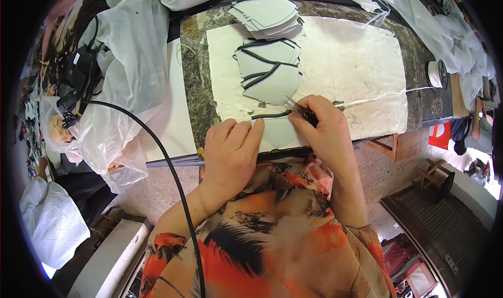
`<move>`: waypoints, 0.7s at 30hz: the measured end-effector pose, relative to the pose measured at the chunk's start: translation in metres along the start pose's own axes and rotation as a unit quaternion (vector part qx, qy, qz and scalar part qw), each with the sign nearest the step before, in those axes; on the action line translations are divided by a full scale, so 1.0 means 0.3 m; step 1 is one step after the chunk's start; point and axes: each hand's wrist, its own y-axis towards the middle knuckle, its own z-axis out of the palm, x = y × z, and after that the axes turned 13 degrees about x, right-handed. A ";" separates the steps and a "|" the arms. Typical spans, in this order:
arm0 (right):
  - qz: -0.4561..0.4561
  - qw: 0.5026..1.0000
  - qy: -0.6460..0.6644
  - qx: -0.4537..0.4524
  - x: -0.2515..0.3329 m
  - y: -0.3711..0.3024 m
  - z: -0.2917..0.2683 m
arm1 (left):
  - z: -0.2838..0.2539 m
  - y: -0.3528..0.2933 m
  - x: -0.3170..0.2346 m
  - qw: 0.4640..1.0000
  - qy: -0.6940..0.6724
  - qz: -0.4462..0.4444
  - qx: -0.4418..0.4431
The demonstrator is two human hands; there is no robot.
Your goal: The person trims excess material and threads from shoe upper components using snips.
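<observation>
Right hand (326, 121) grips snips (310, 118) at grey piece's (279, 133) right; left hand (229, 150), at its left, grip undeterminable. Any slip could nick black edging (272, 115).

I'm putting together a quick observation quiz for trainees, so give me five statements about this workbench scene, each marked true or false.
1. The right hand holds a thin metal tool. True.
2. The left hand is lifted well away from the pale piece in front of the person. False: its fingertips are at the piece's left edge.
3. A spool of white tape sits to the right of the cream sheet. True.
4. The strips on the pieces just beyond the hands are bright red. False: they are black.
5. The long black cable runs to the right of both hands. False: it runs to their left.
</observation>
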 end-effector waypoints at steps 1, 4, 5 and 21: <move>-0.010 1.000 0.006 0.001 -0.006 -0.003 -0.005 | -0.008 0.004 -0.001 1.000 0.018 0.009 0.004; -0.034 0.999 0.015 0.008 -0.015 -0.006 -0.021 | -0.010 0.002 0.004 0.999 0.037 0.019 0.009; -0.047 0.999 0.018 0.014 -0.019 -0.004 -0.028 | -0.009 0.003 0.005 0.999 0.038 0.022 0.009; -0.181 0.978 -0.097 0.048 -0.083 0.015 -0.078 | -0.031 0.032 -0.032 0.997 -0.002 0.038 0.060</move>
